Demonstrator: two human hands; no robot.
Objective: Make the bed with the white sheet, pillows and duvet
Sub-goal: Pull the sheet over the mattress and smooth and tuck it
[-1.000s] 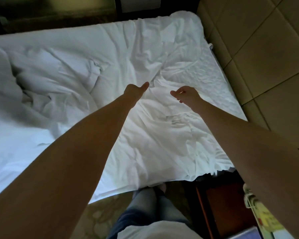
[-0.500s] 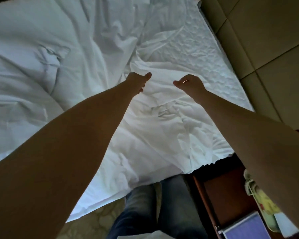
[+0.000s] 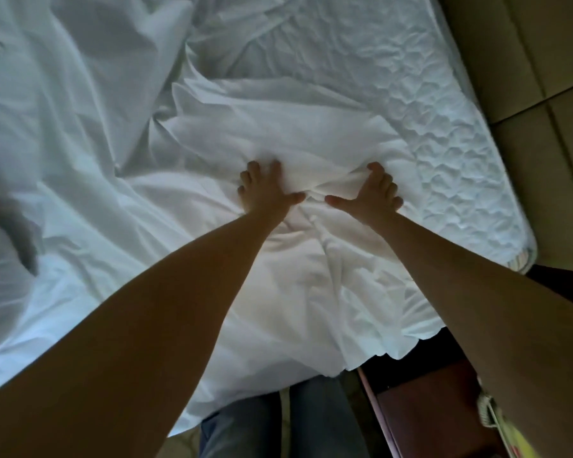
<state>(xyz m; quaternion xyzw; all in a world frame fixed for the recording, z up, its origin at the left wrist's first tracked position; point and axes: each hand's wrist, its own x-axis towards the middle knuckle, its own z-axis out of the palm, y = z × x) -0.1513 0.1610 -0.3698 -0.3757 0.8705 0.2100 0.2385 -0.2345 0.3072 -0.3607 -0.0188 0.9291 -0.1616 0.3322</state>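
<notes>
Sheet-spreading step: the left hand (image 3: 265, 193) and right hand (image 3: 372, 195) press on the rumpled white sheet (image 3: 278, 120) mid-bed, fingers spread and unclenched. The mattress (image 3: 444, 143) lies bare at right, so the sheet likely needs drawing rightward next.

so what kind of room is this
A bedroom, possibly a hotel room. A rumpled white sheet lies over a quilted mattress, padded panels line the wall beside the mattress, and a dark wooden nightstand stands by the bed's corner.
</notes>
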